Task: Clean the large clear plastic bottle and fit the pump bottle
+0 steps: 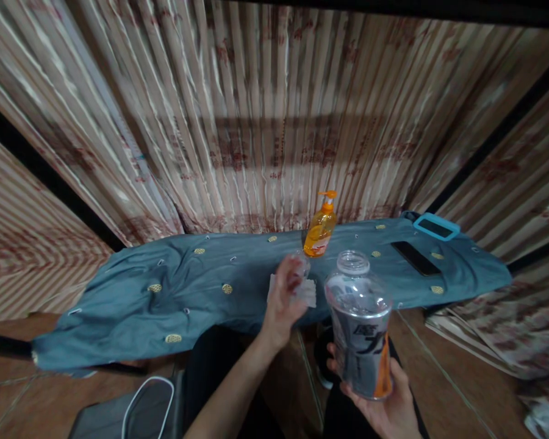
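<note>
In my right hand [393, 405] is a clear plastic bottle [361, 341] with a silver and orange label. My fingers wrap round its lower part, and it stands nearly upright with no cap on its neck. My left hand [281, 308] is above the near edge of the cloth-covered table, slightly blurred, fingers curved and thumb apart. Beneath and beside it lies a white tissue [308, 294]. A small clear plastic item [305, 263] is just behind its fingertips; its kind is unclear, and I cannot tell whether they touch.
A yellow pump bottle [320, 230] stands at the table's back edge. To the right lie a black phone [415, 258] and a blue-framed object [436, 227]. The blue-green cloth [132, 305] covers the table. A patterned curtain [256, 122] hangs behind; a white cable [149, 381] is at lower left.
</note>
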{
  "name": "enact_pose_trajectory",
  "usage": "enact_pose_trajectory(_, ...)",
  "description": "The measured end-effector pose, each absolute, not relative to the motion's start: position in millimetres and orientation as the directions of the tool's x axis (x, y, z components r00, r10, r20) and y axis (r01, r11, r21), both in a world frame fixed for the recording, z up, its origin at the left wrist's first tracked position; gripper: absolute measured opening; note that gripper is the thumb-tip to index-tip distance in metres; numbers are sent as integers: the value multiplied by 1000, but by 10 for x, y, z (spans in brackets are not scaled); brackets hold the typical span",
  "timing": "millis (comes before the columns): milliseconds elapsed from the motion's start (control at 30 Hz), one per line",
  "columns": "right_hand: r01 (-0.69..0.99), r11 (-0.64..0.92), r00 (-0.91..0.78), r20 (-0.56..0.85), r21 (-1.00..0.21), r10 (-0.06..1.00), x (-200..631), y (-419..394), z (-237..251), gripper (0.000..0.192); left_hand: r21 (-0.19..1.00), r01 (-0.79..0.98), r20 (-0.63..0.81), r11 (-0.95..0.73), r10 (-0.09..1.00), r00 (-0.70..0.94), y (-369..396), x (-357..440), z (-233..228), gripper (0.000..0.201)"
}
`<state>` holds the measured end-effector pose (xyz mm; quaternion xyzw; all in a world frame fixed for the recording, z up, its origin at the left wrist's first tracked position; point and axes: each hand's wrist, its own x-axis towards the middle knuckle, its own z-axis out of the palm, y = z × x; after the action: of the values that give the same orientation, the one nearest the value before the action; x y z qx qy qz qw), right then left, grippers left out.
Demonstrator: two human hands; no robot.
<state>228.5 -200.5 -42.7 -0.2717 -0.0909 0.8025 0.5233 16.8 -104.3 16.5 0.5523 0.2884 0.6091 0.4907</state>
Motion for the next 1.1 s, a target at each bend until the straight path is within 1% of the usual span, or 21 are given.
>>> enact_pose_trajectory(33, -796, -431, -298, -344, -426, 890, 2320, -2007, -408, 52, 907, -174, 393, -384, 919, 20, -906, 47, 120, 94)
enact_pose_trajectory(67, -801, -425, -290, -347, -422, 892, 2354, -2008, -392, 52, 919, -45, 390, -391, 920, -33, -765, -58, 70, 100)
enact_pose_trajectory(133, -813, -401, -254, -362, -422, 897, 2411, -2000, -364, 51, 931, 169, 335, -324, 942, -35, -508, -186, -46, 113)
enact_pose_trajectory(200, -814, -367, -187, -396, -450, 899, 2445, -1981, -331, 48, 935, 245, 266, -257, 964, -6, -327, -189, -170, 118)
enact_pose_trajectory(300, -779, -332, -77, -443, -532, 893, 2440, -1952, -266, 43, 946, 226, 226, -231, 973, 47, -218, -48, -318, 114)
enact_pose_trajectory(367, -753, -327, -42, -454, -571, 890, 2414, -1940, -224, 42, 955, 194, 215, -223, 975, 61, -210, 42, -365, 102)
enact_pose_trajectory(500, -723, -327, -24, -452, -608, 892, 2376, -1934, -190, 42, 939, 256, 243, -232, 970, -13, -231, 64, -360, 72)
enact_pose_trajectory(600, -707, -331, -8, -461, -625, 887, 2385, -1939, -209, 41, 916, 326, 265, -233, 963, -56, -266, 19, -337, 59)
enact_pose_trajectory(667, -697, -331, 8, -469, -636, 883, 2395, -1938, -226, 41, 909, 339, 289, -244, 953, -90, -295, 14, -324, 55)
enact_pose_trajectory(733, -686, -329, 24, -472, -649, 881, 2399, -1928, -237, 41, 907, 336, 304, -255, 947, -102, -316, 38, -311, 57)
enact_pose_trajectory(800, -677, -324, 39, -472, -661, 881, 2397, -1909, -241, 40, 913, 333, 278, -237, 957, -83, -322, 81, -297, 58)
enact_pose_trajectory(900, -660, -320, 64, -475, -680, 878, 2405, -1876, -236, 40, 920, 341, 223, -192, 973, -53, -312, 152, -289, 52)
enact_pose_trajectory(1000, -641, -317, 91, -480, -699, 873, 2435, -1853, -225, 39, 918, 350, 217, -189, 975, -44, -300, 201, -305, 50)
enact_pose_trajectory(1100, -627, -313, 115, -483, -713, 868, 2469, -1844, -217, 42, 915, 351, 225, -199, 974, -36, -294, 217, -327, 48)
